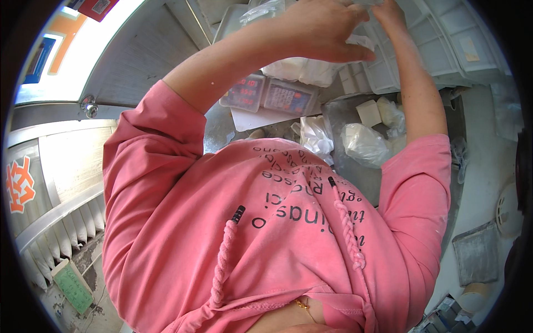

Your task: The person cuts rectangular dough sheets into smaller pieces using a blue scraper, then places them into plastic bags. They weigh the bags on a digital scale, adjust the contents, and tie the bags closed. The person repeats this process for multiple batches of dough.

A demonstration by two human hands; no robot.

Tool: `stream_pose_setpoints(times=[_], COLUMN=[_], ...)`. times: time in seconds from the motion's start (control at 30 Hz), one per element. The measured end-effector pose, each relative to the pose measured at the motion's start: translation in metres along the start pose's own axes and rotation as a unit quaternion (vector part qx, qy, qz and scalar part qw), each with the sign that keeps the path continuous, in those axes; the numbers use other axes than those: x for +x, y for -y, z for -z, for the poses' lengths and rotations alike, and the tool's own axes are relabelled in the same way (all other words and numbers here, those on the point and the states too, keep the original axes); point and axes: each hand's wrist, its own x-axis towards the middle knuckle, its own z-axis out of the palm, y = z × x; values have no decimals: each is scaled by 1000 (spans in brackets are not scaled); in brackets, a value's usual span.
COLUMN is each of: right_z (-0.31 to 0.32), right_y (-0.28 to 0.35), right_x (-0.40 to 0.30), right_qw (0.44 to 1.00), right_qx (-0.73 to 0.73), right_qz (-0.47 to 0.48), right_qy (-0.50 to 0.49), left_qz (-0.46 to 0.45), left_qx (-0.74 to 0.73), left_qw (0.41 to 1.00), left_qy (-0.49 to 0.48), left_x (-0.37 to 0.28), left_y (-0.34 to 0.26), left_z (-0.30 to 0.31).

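Note:
My left hand (329, 31) reaches over white, plastic-wrapped packages (297, 70), with its thumb spread from the fingers. Clear plastic film (361, 41) shows beside its thumb and fingers. My right hand (390, 16) is at the top edge, partly cut off, its fingers bent near a bit of clear plastic between the two hands. Whether either hand grips the plastic is unclear. Below my left hand sits a digital scale, its red-lit display (243, 92) and keypad (290, 98) under clear covers.
White plastic crates (449, 37) rise beyond my right arm. A metal tray (349, 160) bears bagged white stuff (366, 143) and a pale block (368, 113). A crumpled white bag (317, 135) lies left of it. At left are a door knob (89, 106), a radiator (68, 227) and a green box (73, 287).

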Motion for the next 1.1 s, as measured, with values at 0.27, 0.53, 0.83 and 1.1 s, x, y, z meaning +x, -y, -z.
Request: stream_pose_setpoints(times=[0.27, 0.53, 0.83, 1.1], right_z=[7, 150, 332, 371], right_y=[-7, 48, -7, -51], right_x=[3, -37, -203, -393], right_qw=[939, 841, 705, 712], right_qx=[339, 501, 660, 540], right_qz=[-51, -143, -252, -421], right_qy=[34, 145, 56, -155], left_qz=[5, -191, -202, 40], left_qx=[-49, -170, -391, -697], left_qw=[998, 958, 890, 707], left_qy=[-26, -130, -124, 112], left_x=[10, 0, 8, 34], left_y=[11, 10, -36, -155], left_z=[-41, -7, 6, -137])
